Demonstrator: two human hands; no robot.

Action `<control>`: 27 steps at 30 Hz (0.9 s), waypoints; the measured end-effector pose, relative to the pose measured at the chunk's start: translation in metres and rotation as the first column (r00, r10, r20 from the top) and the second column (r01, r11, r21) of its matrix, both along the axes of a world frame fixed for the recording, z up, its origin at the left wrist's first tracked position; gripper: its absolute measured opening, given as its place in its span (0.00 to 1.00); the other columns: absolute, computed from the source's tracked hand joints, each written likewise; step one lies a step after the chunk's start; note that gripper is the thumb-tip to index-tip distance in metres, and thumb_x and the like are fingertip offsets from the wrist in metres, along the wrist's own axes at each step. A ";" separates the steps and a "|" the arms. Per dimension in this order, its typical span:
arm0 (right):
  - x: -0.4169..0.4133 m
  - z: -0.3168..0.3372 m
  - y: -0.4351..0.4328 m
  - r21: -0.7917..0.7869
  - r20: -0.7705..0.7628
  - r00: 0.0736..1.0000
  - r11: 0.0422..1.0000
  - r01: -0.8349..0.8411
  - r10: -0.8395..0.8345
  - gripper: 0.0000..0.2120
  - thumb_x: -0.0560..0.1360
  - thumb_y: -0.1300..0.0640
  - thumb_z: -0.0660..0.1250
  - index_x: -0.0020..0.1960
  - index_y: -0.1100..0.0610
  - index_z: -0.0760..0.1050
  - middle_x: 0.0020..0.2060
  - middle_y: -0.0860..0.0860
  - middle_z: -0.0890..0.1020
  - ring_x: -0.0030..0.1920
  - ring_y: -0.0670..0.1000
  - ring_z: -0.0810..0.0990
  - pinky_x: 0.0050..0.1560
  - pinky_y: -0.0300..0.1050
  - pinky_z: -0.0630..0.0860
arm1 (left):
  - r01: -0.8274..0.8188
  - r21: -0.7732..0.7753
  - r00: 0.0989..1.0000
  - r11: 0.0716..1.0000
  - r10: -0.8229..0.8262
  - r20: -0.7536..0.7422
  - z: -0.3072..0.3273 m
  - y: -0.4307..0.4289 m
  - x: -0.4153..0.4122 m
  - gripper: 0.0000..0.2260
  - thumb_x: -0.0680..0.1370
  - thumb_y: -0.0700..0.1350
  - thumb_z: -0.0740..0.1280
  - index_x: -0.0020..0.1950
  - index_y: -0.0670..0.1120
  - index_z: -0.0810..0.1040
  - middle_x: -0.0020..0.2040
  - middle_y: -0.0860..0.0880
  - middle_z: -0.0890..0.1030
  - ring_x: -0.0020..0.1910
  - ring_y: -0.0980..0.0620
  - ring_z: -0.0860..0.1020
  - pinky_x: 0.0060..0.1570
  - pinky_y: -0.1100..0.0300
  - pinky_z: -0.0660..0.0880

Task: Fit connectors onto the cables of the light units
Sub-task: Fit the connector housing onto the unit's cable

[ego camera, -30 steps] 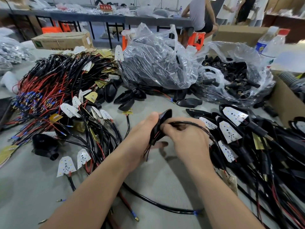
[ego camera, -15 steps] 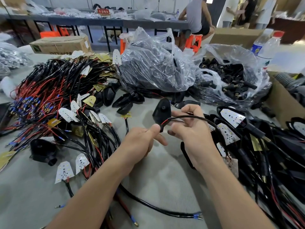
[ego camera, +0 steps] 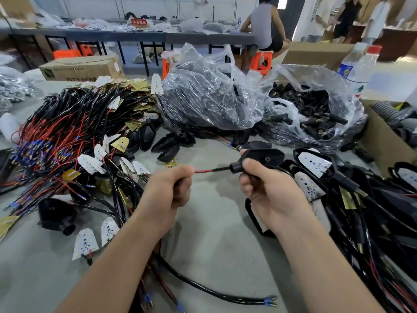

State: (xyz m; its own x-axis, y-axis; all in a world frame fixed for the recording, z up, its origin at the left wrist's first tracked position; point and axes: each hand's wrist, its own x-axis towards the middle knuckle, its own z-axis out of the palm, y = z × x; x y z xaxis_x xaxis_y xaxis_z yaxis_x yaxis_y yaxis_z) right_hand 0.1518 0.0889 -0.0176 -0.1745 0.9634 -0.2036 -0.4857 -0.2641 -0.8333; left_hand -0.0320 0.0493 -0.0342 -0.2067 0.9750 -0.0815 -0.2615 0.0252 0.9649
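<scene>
Right hand [ego camera: 270, 193] clenched round the stem of a black, shield-shaped plastic light housing [ego camera: 264, 157], held above the grey table [ego camera: 214, 245] at centre; thin red-and-black cable [ego camera: 204, 171] runs straight from the housing's stem leftward into the left hand [ego camera: 168, 195], whose curled fingers grasp it; heap of red and black leads with white LED boards [ego camera: 67, 136] at far left; clear plastic bag of black cylindrical connectors [ego camera: 316, 109] at far right.
</scene>
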 end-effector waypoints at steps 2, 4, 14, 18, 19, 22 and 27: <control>0.006 0.004 0.004 -0.077 -0.114 0.991 0.995 0.062 -0.070 0.03 0.77 0.66 0.68 0.47 0.63 0.81 0.32 0.54 0.80 0.28 0.48 0.76 0.24 0.35 0.72 | -0.175 -0.001 0.982 0.985 0.175 0.073 0.000 0.002 -0.003 0.19 0.72 0.43 0.66 0.23 0.53 0.65 0.24 0.52 0.61 0.23 0.54 0.55 0.24 0.59 0.50; 0.009 0.007 0.007 -0.127 -0.194 0.976 0.989 0.072 -0.096 0.05 0.77 0.64 0.67 0.50 0.63 0.81 0.35 0.56 0.81 0.29 0.49 0.76 0.26 0.37 0.73 | -0.330 -0.005 0.941 0.944 0.330 0.081 0.000 0.002 -0.006 0.21 0.73 0.42 0.65 0.22 0.52 0.64 0.24 0.53 0.61 0.24 0.54 0.55 0.25 0.59 0.50; 0.005 0.000 0.009 0.039 -0.022 0.983 0.982 0.183 -0.182 0.07 0.82 0.64 0.62 0.51 0.61 0.79 0.40 0.58 0.85 0.30 0.49 0.74 0.26 0.38 0.69 | -0.301 0.276 0.115 0.913 0.322 -0.940 -0.007 -0.010 0.003 0.16 0.64 0.57 0.65 0.27 0.45 0.72 0.22 0.50 0.69 0.25 0.52 0.69 0.28 0.61 0.60; 0.008 -0.003 0.011 0.171 0.252 0.944 0.970 0.173 -0.213 0.09 0.83 0.60 0.61 0.51 0.54 0.79 0.30 0.53 0.77 0.21 0.43 0.71 0.20 0.35 0.60 | 0.103 -0.110 0.340 0.989 -0.139 -0.930 -0.010 -0.011 0.008 0.14 0.57 0.63 0.64 0.34 0.58 0.83 0.30 0.57 0.81 0.33 0.59 0.78 0.36 0.58 0.70; 0.010 -0.002 0.011 0.193 0.337 0.930 0.978 0.085 -0.147 0.09 0.82 0.61 0.61 0.50 0.54 0.80 0.28 0.53 0.76 0.21 0.44 0.70 0.19 0.36 0.60 | 0.213 -0.142 0.522 0.967 -0.236 -0.820 -0.010 -0.009 0.009 0.14 0.58 0.61 0.66 0.36 0.58 0.85 0.32 0.56 0.83 0.34 0.60 0.79 0.37 0.57 0.73; 0.005 -0.001 0.003 0.218 0.591 0.805 0.951 -0.218 0.049 0.08 0.80 0.64 0.63 0.49 0.63 0.80 0.24 0.53 0.75 0.21 0.48 0.70 0.21 0.36 0.62 | 0.314 -0.082 0.873 0.946 -0.322 -0.367 -0.013 -0.002 0.013 0.17 0.65 0.58 0.69 0.50 0.56 0.88 0.44 0.48 0.87 0.43 0.55 0.83 0.39 0.58 0.78; -0.013 -0.008 -0.013 0.397 0.812 0.560 0.860 -0.321 -0.165 0.07 0.76 0.57 0.69 0.43 0.46 0.79 0.34 0.37 0.83 0.35 0.40 0.80 0.36 0.31 0.71 | 0.486 0.072 0.871 0.871 -0.490 0.045 -0.017 0.002 0.019 0.21 0.77 0.51 0.68 0.70 0.53 0.78 0.67 0.47 0.81 0.63 0.46 0.81 0.53 0.49 0.80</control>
